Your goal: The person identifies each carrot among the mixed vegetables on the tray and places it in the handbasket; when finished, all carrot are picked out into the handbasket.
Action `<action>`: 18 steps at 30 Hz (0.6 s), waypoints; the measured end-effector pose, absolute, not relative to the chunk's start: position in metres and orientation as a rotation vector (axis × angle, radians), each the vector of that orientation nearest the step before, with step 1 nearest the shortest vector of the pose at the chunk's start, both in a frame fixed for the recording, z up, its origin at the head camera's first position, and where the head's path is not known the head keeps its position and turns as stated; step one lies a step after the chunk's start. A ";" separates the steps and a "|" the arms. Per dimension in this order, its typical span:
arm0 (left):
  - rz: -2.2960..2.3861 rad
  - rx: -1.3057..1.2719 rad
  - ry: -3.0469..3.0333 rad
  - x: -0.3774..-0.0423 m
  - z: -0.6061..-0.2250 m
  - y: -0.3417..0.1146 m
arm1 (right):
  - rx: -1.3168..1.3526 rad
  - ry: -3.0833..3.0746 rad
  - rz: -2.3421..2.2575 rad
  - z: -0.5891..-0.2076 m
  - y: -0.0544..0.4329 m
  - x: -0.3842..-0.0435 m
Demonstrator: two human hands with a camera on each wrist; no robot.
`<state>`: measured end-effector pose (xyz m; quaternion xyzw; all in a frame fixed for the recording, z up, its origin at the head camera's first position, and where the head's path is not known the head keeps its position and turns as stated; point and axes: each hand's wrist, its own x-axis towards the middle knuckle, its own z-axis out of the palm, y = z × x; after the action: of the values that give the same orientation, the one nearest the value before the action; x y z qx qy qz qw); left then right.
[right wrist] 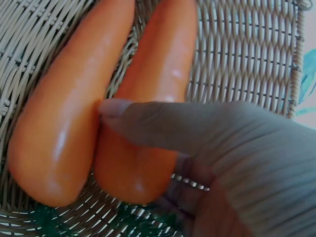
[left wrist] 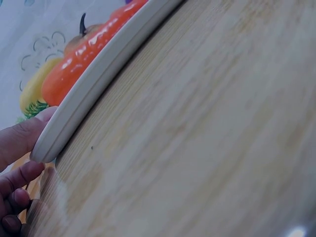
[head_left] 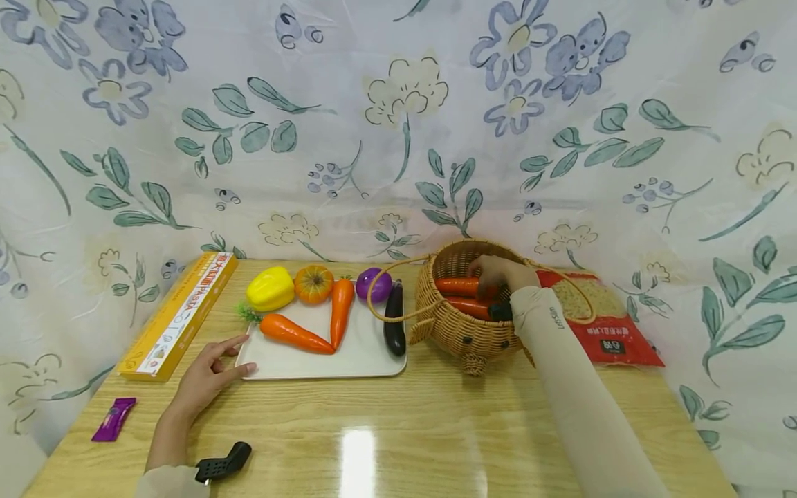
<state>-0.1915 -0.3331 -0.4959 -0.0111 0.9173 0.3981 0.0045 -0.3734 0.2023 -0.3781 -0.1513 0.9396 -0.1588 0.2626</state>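
Observation:
My left hand (head_left: 208,377) holds the near left corner of a white tray (head_left: 367,363), thumb on the rim and index finger at its edge in the left wrist view. The tray bears two carrots (head_left: 295,334), a yellow bell pepper (head_left: 270,289), a pumpkin (head_left: 314,284), a round purple vegetable (head_left: 373,285) and an eggplant (head_left: 394,321). Inside a wicker basket (head_left: 445,332), my right hand (head_left: 504,273) grips a carrot (right wrist: 163,64), thumb across it and the other fingers partly hidden behind. A second carrot (right wrist: 64,113) lies alongside it.
A yellow pasta box (head_left: 180,315) stands left of the tray, with a small purple packet (head_left: 115,419) nearer the front. Behind my right forearm is a red bag (head_left: 613,332). The basket's left handle (head_left: 398,319) hangs over the tray's right side. Patterned cloth (head_left: 349,221) backs the table.

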 end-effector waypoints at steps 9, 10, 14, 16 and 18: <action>1.235 -0.015 2.894 -0.191 -0.497 -0.334 | -0.381 2.525 -0.421 -0.381 0.207 -0.372; 1.237 -0.015 2.896 -0.192 -0.497 -0.334 | -0.385 2.518 -0.424 -0.381 0.207 -0.372; 1.238 -0.014 2.894 -0.192 -0.497 -0.334 | -0.402 2.492 -0.437 -0.381 0.207 -0.372; 1.238 -0.017 2.886 -0.193 -0.497 -0.334 | -0.409 2.483 -0.433 -0.381 0.208 -0.372; 1.236 -0.019 2.878 -0.193 -0.497 -0.333 | -0.414 2.476 -0.426 -0.381 0.209 -0.371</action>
<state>-0.1927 -0.3332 -0.4967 -0.0062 0.9188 0.3946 0.0045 -0.3714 0.2086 -0.3814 -0.1554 0.9296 -0.1601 0.2932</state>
